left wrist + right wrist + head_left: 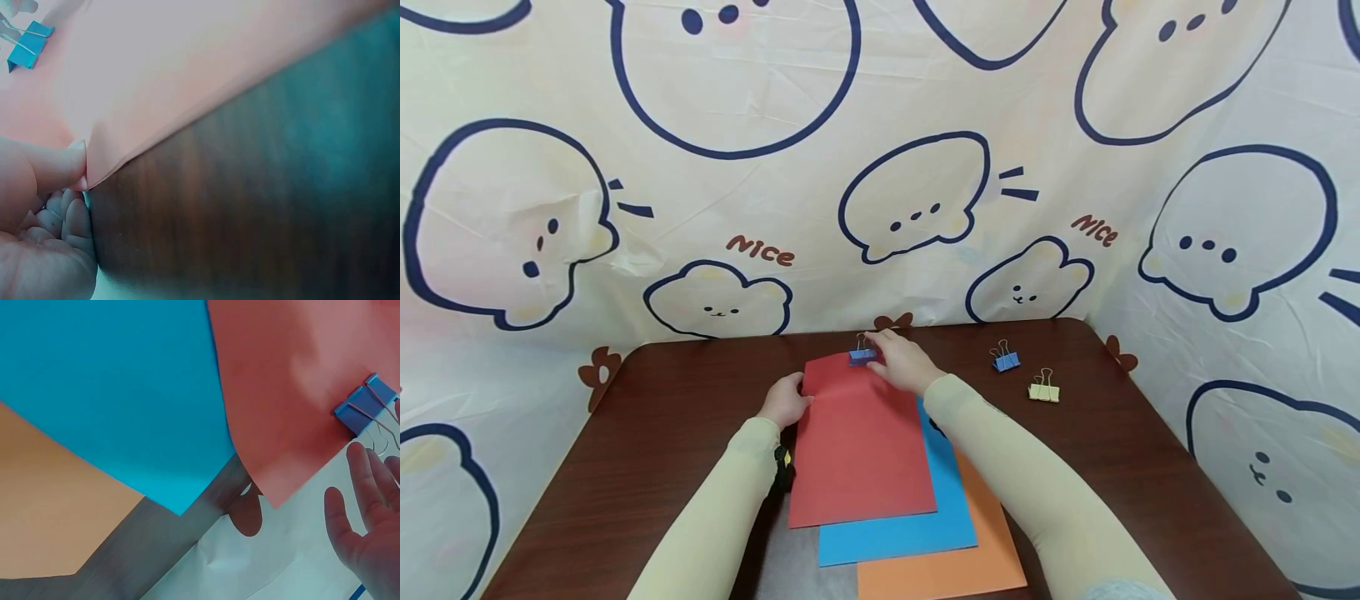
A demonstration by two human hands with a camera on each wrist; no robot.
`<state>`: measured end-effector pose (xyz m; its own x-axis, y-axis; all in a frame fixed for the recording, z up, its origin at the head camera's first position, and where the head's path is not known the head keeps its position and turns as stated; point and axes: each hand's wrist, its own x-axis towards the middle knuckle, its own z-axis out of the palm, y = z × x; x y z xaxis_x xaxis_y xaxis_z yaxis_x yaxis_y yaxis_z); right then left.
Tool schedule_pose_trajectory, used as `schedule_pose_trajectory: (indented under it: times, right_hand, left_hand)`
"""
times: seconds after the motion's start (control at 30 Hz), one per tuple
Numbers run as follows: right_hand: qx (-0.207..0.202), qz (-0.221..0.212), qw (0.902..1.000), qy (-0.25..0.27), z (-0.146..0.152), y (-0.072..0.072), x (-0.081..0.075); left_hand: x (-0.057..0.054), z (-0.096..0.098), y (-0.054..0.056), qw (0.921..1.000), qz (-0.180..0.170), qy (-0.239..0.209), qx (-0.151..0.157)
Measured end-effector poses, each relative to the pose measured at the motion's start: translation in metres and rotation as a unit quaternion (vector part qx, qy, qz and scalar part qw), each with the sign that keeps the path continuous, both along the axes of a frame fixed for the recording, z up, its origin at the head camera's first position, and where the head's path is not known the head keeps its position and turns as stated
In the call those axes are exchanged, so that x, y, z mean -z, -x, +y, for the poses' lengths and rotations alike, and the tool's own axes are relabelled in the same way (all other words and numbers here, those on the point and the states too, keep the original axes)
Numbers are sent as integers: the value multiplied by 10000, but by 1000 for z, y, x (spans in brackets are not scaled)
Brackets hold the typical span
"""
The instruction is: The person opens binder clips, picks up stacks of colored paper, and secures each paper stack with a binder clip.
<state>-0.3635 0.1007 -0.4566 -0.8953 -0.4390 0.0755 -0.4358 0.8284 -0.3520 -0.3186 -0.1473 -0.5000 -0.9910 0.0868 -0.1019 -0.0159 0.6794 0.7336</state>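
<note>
two pale yellow sleeves come up from the near side, the left one (707, 508) running forward and slightly inward, the right one (1045, 483) slanting farther in from the right. between them an orange sheet (936, 575) lies nearest on the dark brown surface (625, 467), partly under a blue sheet (898, 542), which is itself partly covered by a red sheet (861, 467).

at the left edge of the red sheet, toward its far corner, the person's left grip (784, 400) is closed on the paper: the thumb lies on top, the other fingers are bent underneath, and the edge is pinched between them.

a yellow binder clip (1044, 393) stands well to the right. the right grip (910, 362) reaches over the red sheet's far right corner, wrist turned inward, fingers pointing left, straight and parted, loose rather than clenched. its fingertips are at a blue binder clip (862, 357) that sits astride the sheet's far edge, wire handles outward; whether they touch the handles i cannot tell. a second blue clip (1006, 361) sits apart to the right, just beyond the yellow one. behind hangs a printed cloth (812, 200).
</note>
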Motion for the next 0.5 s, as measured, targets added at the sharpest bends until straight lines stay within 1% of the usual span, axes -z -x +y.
schedule_pose_trajectory:
  times: [0.13, 0.33, 0.5]
  right_hand:
    - [20, 36, 10000, 9, 6, -5, -2]
    - [-20, 191, 9995, -242, 17, -14, -3]
    - [-108, 213, 9989, -405, 27, -24, -2]
  left_hand:
    - [0, 0, 0, 10000, 15, 24, -17]
    - [0, 1, 0, 9999, -93, -43, -47]
    - [0, 1, -1, 9999, -121, -64, -75]
